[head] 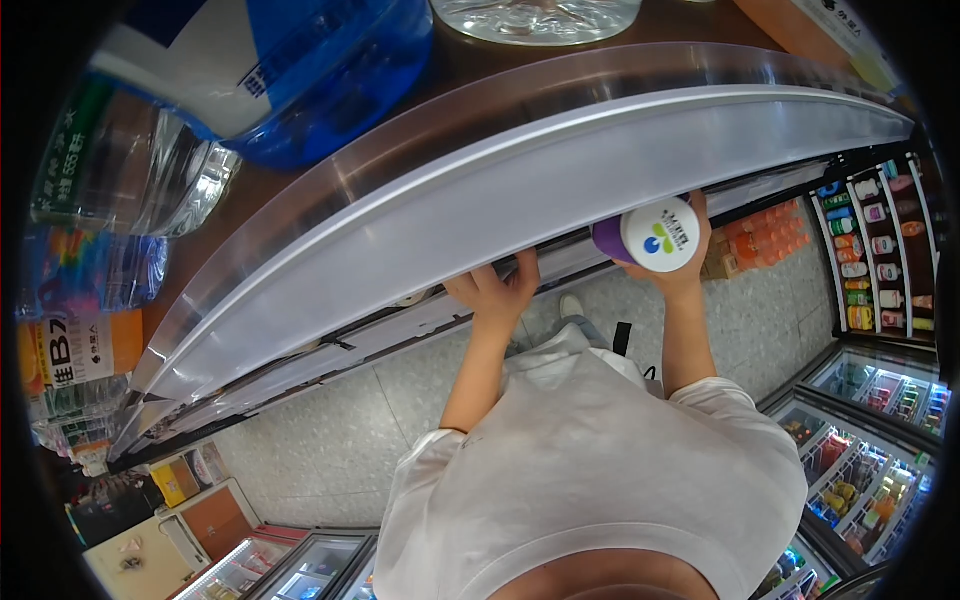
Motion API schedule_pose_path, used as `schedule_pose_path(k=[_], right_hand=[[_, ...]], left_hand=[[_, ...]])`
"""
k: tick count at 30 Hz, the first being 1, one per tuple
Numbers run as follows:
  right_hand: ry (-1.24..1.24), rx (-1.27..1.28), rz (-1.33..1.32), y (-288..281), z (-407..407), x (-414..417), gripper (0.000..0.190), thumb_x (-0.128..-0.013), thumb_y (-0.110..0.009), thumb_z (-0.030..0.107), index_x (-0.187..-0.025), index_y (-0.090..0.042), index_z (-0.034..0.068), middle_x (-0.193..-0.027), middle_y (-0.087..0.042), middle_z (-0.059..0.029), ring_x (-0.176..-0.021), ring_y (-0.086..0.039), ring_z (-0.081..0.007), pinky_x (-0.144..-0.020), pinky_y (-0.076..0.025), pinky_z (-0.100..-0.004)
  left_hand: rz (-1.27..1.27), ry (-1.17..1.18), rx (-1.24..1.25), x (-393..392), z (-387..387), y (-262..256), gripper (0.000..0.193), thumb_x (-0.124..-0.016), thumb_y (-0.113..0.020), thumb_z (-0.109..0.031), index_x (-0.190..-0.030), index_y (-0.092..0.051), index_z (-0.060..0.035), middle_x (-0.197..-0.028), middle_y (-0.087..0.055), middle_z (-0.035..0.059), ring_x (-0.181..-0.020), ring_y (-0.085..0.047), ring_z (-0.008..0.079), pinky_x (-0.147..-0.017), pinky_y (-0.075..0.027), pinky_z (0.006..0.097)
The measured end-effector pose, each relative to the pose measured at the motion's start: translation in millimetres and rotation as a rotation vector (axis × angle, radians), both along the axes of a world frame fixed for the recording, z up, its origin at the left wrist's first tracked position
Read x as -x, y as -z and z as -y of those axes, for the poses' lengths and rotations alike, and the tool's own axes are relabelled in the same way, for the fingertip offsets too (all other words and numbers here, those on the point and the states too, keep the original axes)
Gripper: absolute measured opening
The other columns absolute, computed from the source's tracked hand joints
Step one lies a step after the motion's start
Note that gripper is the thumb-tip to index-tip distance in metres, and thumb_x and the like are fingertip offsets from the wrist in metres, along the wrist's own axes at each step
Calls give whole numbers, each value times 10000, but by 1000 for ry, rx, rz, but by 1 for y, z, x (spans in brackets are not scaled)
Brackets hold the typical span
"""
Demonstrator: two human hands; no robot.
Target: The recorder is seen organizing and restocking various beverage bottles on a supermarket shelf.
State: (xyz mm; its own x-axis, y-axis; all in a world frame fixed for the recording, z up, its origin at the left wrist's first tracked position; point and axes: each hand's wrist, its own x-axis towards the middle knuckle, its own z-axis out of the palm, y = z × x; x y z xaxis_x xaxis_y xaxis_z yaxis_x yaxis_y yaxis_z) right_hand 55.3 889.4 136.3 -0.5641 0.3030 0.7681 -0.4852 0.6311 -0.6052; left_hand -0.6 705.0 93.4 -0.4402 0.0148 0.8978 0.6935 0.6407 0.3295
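My right hand grips a tub with a round white lid and a purple side. The lid faces up and bears writing and a blue and green emblem. The tub is close to the front edge of a shelf, partly under its pale price rail. To the left, my left hand reaches beneath that rail, and its fingertips are partly hidden there. Whether those fingers hold anything cannot be seen. Below the rail, strips of lower shelf edges show.
On the upper shelf stand a large blue bottle, clear bottles and orange-labelled bottles. Packs of orange drinks are on the tiled floor at right. Glass-door coolers line the aisle behind me.
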Motion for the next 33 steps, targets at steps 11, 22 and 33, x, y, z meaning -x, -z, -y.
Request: schedule_pose_path(k=[11,22,33], right_hand=[[-75,-145,134,-25,3,-1,802,-494,-847,317,-1170,-531,23,-1086,-593,-149,-979,-599,-292,-806,-479,-329],[-204,263,181,-10,-14,5,897,-566,-845,385,-1238,-423,-33,-1113,-565,-110,-1040,-543,-191,-898,-428,-312],[-108,317,243,-16,-24,-1,795,-584,-832,354,-1177,-462,-27,-1056,-584,-95,-971,-558,-164,-850,-440,-292]], left_hand=[[-33,-36,27,2,1,-1,285,-739,-657,-82,-998,-549,-36,-1247,-411,208,-1009,-478,283,-809,-382,360],[-51,-40,22,3,-1,-2,271,-734,-653,-66,-987,-558,-38,-1250,-413,206,-994,-488,265,-794,-381,342],[-63,-45,10,3,-1,-3,252,-736,-649,-66,-972,-566,-39,-1253,-424,204,-979,-493,262,-798,-392,337]])
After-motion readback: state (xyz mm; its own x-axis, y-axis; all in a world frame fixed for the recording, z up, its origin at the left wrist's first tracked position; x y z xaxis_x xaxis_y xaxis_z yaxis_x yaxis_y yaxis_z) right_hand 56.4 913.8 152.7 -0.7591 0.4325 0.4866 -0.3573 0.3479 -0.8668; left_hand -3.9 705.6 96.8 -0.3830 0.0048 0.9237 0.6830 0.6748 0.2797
